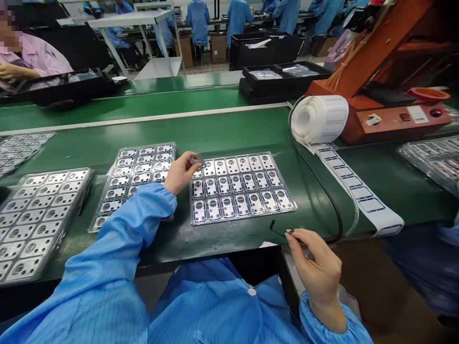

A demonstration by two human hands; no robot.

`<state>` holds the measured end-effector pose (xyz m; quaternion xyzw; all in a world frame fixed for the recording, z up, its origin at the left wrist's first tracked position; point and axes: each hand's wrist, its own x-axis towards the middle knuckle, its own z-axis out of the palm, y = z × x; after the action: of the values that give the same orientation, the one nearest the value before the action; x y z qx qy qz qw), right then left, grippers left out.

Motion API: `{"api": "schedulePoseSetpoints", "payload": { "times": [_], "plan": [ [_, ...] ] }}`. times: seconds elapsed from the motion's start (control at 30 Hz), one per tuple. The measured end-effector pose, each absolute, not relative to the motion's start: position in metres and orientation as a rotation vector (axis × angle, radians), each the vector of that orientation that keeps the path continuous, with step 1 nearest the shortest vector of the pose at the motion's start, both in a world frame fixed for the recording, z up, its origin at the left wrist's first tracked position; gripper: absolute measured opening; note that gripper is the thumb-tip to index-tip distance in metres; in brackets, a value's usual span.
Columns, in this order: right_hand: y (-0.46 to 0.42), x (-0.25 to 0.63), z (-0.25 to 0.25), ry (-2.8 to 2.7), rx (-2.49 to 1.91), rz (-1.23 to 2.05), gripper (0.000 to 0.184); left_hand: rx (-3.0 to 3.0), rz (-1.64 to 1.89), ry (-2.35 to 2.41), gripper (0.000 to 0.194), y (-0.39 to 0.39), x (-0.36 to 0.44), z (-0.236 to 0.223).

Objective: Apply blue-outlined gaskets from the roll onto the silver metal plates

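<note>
My left hand pinches a small metal plate between thumb and fingers. It is over the upper left corner of a clear tray filled with rows of similar silver plates. My right hand is closed in a pinch at the bench's front edge, to the right of that tray. From its fingertips a thin black adhesive strip sticks out to the left. Another tray of plates lies under and beside my left forearm.
A label roll trails a white backing strip with black frame outlines. Behind it stands an orange machine, with a black cable curving across the green bench. More plate trays are at left. A person in pink sits across the bench.
</note>
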<state>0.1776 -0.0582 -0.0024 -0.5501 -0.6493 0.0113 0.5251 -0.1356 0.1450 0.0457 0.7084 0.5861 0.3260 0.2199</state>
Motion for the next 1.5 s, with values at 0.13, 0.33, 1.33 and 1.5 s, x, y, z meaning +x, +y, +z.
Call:
{"api": "schedulePoseSetpoints", "payload": {
  "times": [0.13,0.33,1.33,1.5],
  "plan": [
    [-0.060,0.168,-0.001,-1.245,-1.452,0.349,0.008,1.526,0.949,1.274,0.036,0.081,-0.103,0.068],
    [-0.055,0.157,-0.003,-1.000,-1.366,0.753,0.020,1.084,0.750,0.982,0.053,0.014,-0.044,0.041],
    [-0.068,0.148,-0.008,-1.125,-1.567,0.822,0.008,1.132,0.600,0.820,0.044,0.003,-0.013,-0.007],
    [-0.070,0.149,-0.003,-1.176,-1.540,0.783,0.004,1.132,0.605,0.815,0.038,0.004,-0.013,-0.005]
  ]
}}
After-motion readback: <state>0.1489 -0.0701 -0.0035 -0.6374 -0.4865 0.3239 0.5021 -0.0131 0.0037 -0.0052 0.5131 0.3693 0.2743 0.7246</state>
